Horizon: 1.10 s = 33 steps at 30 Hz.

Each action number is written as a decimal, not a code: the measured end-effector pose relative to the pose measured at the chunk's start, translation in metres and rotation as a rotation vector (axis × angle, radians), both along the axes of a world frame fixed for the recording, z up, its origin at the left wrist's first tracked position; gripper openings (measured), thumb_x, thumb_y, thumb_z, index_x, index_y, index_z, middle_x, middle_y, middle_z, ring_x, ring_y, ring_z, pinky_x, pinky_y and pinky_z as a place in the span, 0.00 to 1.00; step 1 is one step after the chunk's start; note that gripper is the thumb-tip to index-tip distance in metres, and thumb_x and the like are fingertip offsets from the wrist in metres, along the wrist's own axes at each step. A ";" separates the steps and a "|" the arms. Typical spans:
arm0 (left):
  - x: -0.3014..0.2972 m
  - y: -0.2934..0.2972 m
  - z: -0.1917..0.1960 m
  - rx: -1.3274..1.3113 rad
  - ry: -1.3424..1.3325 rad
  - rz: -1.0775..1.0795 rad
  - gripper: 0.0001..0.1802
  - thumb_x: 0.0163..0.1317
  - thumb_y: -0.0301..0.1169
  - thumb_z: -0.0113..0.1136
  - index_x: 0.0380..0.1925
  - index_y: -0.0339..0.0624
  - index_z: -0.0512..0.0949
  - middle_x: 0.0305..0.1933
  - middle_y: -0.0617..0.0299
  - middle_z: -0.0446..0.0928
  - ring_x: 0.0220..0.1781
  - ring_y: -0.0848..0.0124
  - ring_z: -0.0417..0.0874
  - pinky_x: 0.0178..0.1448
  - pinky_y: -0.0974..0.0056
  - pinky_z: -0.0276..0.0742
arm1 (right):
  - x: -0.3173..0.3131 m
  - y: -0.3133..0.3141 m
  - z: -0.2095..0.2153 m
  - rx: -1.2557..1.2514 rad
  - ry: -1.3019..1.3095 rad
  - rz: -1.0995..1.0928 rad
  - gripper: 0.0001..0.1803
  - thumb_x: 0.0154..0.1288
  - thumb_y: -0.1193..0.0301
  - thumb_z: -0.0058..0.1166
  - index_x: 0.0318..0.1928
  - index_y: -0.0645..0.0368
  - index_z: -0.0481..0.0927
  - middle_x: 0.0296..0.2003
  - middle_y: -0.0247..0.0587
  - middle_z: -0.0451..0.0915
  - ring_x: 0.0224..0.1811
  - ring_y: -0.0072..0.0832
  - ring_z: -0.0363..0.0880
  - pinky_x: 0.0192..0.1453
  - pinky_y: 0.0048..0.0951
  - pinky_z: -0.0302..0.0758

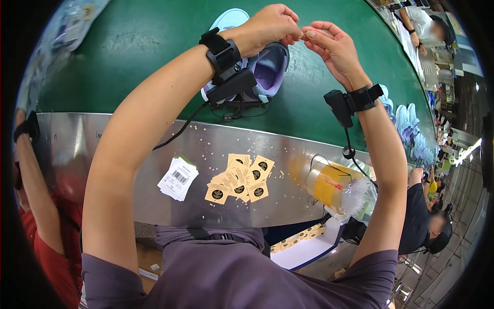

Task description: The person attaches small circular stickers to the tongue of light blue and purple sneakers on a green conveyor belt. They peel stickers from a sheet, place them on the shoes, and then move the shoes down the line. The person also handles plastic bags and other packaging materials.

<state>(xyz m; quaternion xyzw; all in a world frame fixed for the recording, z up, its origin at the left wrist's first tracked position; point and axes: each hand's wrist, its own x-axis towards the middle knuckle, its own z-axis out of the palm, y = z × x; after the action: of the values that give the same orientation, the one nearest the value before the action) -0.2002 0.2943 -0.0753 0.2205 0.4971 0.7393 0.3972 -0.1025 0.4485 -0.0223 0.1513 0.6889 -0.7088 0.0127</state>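
Note:
My left hand (270, 26) and my right hand (332, 49) are raised together above a green conveyor belt (128, 51), fingertips pinched and nearly touching. Whatever they pinch is too small to make out. Each wrist wears a black strap with a small black device. Under my left hand a light-blue and purple shoe (265, 67) lies on the belt. On the steel ledge (103, 170) in front of me lie several tan square stickers with black round marks (239, 179) and a small stack of white barcode labels (177, 177).
A yellow drink bottle partly wrapped in clear plastic (334, 188) lies on the ledge at right. More light-blue shoes (409, 129) sit further right on the belt. Other people work at left (36, 206), lower right (427, 216) and far top right (419, 23).

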 end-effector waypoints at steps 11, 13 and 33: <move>-0.003 -0.011 -0.003 0.030 0.018 -0.036 0.23 0.53 0.20 0.60 0.49 0.26 0.66 0.27 0.60 0.76 0.26 0.74 0.77 0.30 0.71 0.74 | -0.006 -0.015 -0.002 0.272 0.117 -0.030 0.16 0.58 0.77 0.58 0.46 0.68 0.71 0.39 0.48 0.81 0.39 0.28 0.82 0.44 0.24 0.81; -0.004 -0.013 -0.002 0.014 0.021 -0.028 0.23 0.53 0.20 0.60 0.49 0.26 0.66 0.27 0.59 0.76 0.27 0.74 0.77 0.31 0.71 0.74 | -0.007 -0.020 -0.003 0.344 0.174 -0.017 0.15 0.58 0.78 0.58 0.45 0.67 0.71 0.37 0.45 0.81 0.39 0.27 0.82 0.43 0.23 0.81; 0.169 -0.254 0.029 -0.981 1.232 0.299 0.16 0.50 0.38 0.68 0.20 0.39 0.74 0.20 0.59 0.69 0.25 0.64 0.71 0.28 0.62 0.65 | 0.236 -0.101 0.178 1.044 -0.157 0.229 0.12 0.54 0.81 0.56 0.41 0.65 0.77 0.33 0.41 0.82 0.35 0.28 0.82 0.43 0.26 0.74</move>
<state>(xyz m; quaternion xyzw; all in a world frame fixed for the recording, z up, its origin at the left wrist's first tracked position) -0.0310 0.0399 -0.0460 0.3204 0.9196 0.2272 -0.0003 0.1338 0.3478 0.1558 0.1139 0.9586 -0.2530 0.0642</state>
